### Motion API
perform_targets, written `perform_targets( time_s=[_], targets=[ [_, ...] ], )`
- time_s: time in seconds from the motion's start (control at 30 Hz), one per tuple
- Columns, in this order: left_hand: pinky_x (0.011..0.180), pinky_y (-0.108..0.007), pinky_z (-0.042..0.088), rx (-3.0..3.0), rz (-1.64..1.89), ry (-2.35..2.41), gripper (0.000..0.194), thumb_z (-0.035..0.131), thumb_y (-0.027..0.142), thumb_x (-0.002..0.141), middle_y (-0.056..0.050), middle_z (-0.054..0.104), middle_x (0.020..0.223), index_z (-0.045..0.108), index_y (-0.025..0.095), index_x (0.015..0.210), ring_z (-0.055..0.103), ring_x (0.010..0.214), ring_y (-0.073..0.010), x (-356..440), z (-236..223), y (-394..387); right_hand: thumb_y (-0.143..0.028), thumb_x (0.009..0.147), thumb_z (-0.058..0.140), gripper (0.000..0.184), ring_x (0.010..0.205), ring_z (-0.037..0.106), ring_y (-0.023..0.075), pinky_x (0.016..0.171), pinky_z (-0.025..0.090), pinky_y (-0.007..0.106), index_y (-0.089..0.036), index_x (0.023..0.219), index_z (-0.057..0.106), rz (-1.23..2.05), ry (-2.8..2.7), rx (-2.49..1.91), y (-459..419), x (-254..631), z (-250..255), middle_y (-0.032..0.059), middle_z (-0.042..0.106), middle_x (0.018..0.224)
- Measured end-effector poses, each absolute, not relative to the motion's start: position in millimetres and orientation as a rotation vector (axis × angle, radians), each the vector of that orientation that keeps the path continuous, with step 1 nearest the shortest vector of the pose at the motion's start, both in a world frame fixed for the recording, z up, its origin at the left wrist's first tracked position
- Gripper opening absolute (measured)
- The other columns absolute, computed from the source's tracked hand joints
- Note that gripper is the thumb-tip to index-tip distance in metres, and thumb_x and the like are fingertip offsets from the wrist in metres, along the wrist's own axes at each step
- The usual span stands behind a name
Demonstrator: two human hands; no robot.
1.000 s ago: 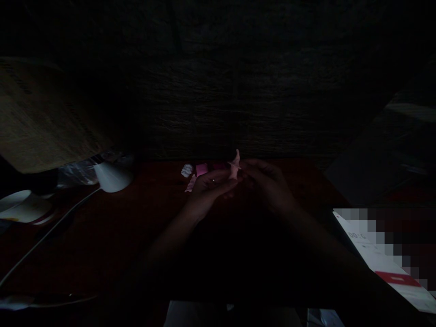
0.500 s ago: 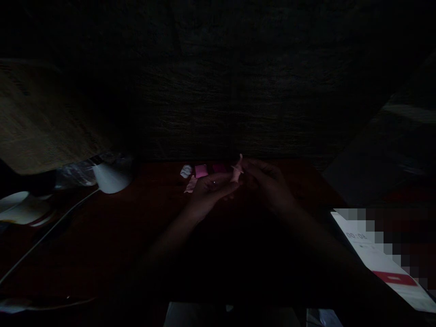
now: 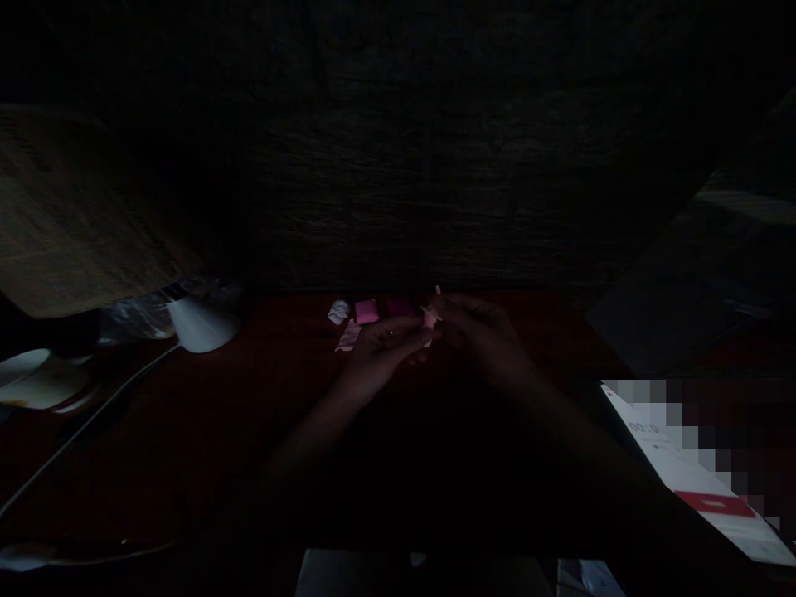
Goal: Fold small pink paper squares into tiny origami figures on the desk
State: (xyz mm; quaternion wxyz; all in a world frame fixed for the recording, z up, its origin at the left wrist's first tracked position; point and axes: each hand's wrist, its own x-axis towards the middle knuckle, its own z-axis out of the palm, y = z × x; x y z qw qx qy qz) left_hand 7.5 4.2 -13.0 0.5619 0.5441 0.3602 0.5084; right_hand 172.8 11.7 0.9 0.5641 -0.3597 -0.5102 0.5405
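In dim light, a soft pale pink piece [image 3: 430, 317], which looks like modelling clay, is held between both hands above the table. My left hand [image 3: 386, 344] pinches its lower part between thumb and fingers. My right hand [image 3: 478, 323] grips its upper part, with a thin tip poking out above the fingers. Behind my left hand lie a bright pink block [image 3: 366, 312] and a dark magenta block [image 3: 400, 308]. A crumpled white lump [image 3: 339, 312] sits to their left. A flat, ragged pale pink piece [image 3: 348, 337] is partly hidden by my left hand.
To the left stand a white cone-shaped object [image 3: 202, 325] with a cable [image 3: 93, 431], a paper cup [image 3: 43, 380] and a cardboard box [image 3: 80, 215]. A lit screen [image 3: 690, 473] is at the right. A dark textured wall [image 3: 410, 166] rises behind the table [image 3: 186, 431].
The pale pink piece has sunk lower between the fingers, and less of its tip shows above my right hand. Both hands stay in nearly the same place.
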Motion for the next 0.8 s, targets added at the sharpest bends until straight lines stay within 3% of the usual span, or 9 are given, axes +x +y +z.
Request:
perform_targets(
  time_s=[0.2, 0.47, 0.63, 0.8],
  targets=[
    [0.058, -0.025, 0.050, 1.293, 1.190, 0.853, 0.030, 0.086, 0.043, 0.075, -0.005, 0.077, 0.082, 0.080, 0.018, 0.090, 0.065, 0.062, -0.0123, 6.9, -14.8, 5.6, -0.057, 0.071, 0.087, 0.037, 0.073, 0.065, 0.0161, 0.066, 0.048, 0.029, -0.023, 0.080, 0.079, 1.296, -1.214, -0.873, 11.0, 173.1, 0.5, 0.0017, 0.073, 0.079],
    [0.058, -0.025, 0.050, 1.316, 1.234, 0.857, 0.027, 0.086, 0.043, 0.075, -0.003, 0.074, 0.077, 0.081, 0.019, 0.087, 0.063, 0.062, -0.0125, 5.7, -16.1, 7.3, -0.059, 0.072, 0.086, 0.038, 0.069, 0.060, 0.0142, 0.063, 0.044, 0.028, -0.023, 0.077, 0.078, 1.268, -1.237, -0.882, 10.5, 171.4, 1.5, 0.0004, 0.070, 0.076],
    [0.057, -0.025, 0.049, 1.312, 1.258, 0.871, 0.025, 0.086, 0.041, 0.076, -0.003, 0.075, 0.078, 0.080, 0.019, 0.086, 0.063, 0.062, -0.0125, 5.9, -16.3, 7.6, -0.063, 0.073, 0.084, 0.042, 0.060, 0.048, 0.0113, 0.055, 0.035, 0.027, -0.022, 0.079, 0.079, 1.230, -1.246, -0.916, 10.5, 168.6, -1.4, -0.0013, 0.065, 0.069],
    [0.057, -0.026, 0.050, 1.308, 1.266, 0.855, 0.023, 0.086, 0.039, 0.076, -0.004, 0.077, 0.080, 0.080, 0.019, 0.086, 0.063, 0.061, -0.0122, 5.4, -17.1, 8.0, -0.064, 0.073, 0.084, 0.042, 0.062, 0.049, 0.0119, 0.057, 0.035, 0.027, -0.023, 0.079, 0.079, 1.247, -1.239, -0.904, 9.2, 165.3, -2.4, -0.0013, 0.064, 0.070]
  ],
)
